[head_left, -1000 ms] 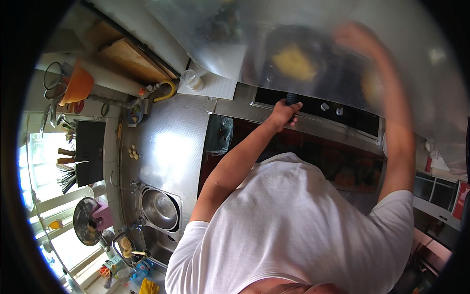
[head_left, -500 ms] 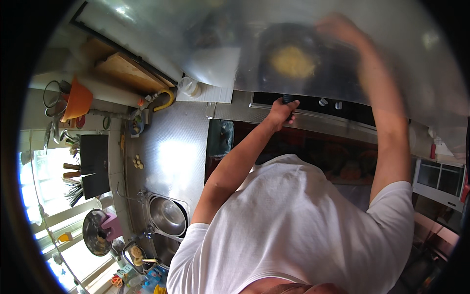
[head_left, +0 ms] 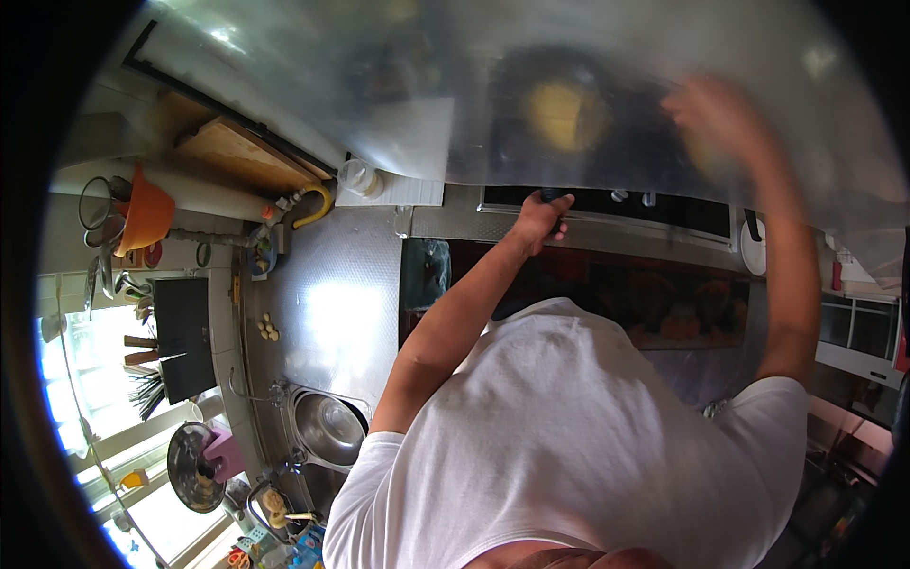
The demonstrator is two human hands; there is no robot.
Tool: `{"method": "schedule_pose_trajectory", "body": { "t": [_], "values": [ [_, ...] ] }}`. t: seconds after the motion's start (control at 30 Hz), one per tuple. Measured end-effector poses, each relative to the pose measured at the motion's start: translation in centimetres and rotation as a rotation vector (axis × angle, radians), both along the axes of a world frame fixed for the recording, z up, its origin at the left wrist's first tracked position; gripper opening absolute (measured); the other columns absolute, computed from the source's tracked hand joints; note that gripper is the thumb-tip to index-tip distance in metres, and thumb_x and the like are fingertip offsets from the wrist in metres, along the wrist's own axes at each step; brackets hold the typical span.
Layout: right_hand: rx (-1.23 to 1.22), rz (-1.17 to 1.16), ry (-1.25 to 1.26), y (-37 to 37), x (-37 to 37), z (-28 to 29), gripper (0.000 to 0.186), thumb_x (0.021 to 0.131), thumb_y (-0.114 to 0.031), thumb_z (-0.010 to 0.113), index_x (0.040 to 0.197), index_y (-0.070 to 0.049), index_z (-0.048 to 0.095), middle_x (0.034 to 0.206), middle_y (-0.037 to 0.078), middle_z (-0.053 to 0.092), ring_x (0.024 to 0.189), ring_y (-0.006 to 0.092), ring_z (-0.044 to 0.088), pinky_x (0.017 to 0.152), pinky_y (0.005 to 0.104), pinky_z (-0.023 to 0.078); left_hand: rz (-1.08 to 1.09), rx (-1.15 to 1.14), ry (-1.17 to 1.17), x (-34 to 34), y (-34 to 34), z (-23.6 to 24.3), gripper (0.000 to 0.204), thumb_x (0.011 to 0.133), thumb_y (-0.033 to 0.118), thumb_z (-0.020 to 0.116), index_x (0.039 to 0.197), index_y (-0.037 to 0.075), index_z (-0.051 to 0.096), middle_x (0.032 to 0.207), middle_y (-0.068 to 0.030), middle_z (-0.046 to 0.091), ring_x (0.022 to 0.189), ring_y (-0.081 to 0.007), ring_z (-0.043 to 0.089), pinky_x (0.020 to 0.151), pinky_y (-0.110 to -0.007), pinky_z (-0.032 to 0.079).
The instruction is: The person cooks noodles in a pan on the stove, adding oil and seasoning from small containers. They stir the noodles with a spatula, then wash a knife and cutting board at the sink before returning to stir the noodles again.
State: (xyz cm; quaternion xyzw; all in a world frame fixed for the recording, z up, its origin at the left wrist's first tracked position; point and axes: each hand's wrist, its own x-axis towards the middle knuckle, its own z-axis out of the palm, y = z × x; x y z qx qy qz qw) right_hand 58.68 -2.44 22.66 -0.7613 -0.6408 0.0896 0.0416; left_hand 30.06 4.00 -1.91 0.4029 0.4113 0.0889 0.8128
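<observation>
My left hand [head_left: 542, 223] is closed around a dark handle [head_left: 552, 195] at the front edge of the stove [head_left: 607, 201]. The handle points toward a dark pan [head_left: 517, 142], seen dimly through a hazy see-through panel [head_left: 664, 38]. Yellow food [head_left: 566, 114] lies in the pan. Behind the same panel, my right hand [head_left: 720, 119] is raised to the right of the pan, apart from the food. Its fingers are smeared by haze and motion, so whether they hold anything cannot be made out. A blurred yellowish patch shows just below that hand.
To the left, a clear jar [head_left: 360, 178] stands on a white board [head_left: 417, 192]. Several small pale pieces [head_left: 268, 327] lie on the steel counter [head_left: 322, 275]. Nearer me is a sink with a steel bowl [head_left: 329, 429]. A round white item [head_left: 755, 251] sits right of the stove.
My right hand has moved right and nearer me, away from the pan's far right edge. My left hand keeps its hold on the handle. The whole view has shifted slightly.
</observation>
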Motion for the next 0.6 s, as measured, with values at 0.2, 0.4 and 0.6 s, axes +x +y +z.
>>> {"method": "schedule_pose_trajectory", "body": {
  "t": [0.2,0.4,0.6],
  "values": [
    [0.116,0.006,-0.17,-2.7,-4.2,-2.5,0.025,0.094,-0.02,0.069,0.116,-0.01,0.076,0.108,0.015,0.075,0.097,0.0373,0.071,0.087,0.045,0.057,0.005,0.0,0.004,0.1,0.0,0.6,0.029,0.096,0.027,0.073,0.103,0.007,0.053,0.079,-0.0024,0.055,0.057,-0.0125,0.056,0.047,-0.03,0.048],
    [0.198,-0.067,-0.062,-4.7,-6.7,-1.0,0.02,0.096,-0.021,0.066,0.102,-0.004,0.074,0.1,0.02,0.072,0.094,0.04,0.069,0.082,0.0472,0.054,0.003,0.0,0.019,-0.2,0.1,0.0,0.031,0.096,0.027,0.073,0.104,0.006,0.052,0.079,-0.0026,0.055,0.057,-0.0125,0.056,0.047,-0.03,0.048],
    [0.058,-0.159,-0.121,-1.3,-9.1,-6.2,0.022,0.097,-0.024,0.061,0.094,-0.006,0.075,0.093,0.019,0.073,0.091,0.042,0.07,0.08,0.051,0.055,-0.022,0.011,0.028,0.1,0.2,0.2,0.032,0.095,0.029,0.074,0.104,0.007,0.052,0.081,-0.0026,0.056,0.058,-0.0127,0.057,0.048,-0.03,0.049]
  ]
}}
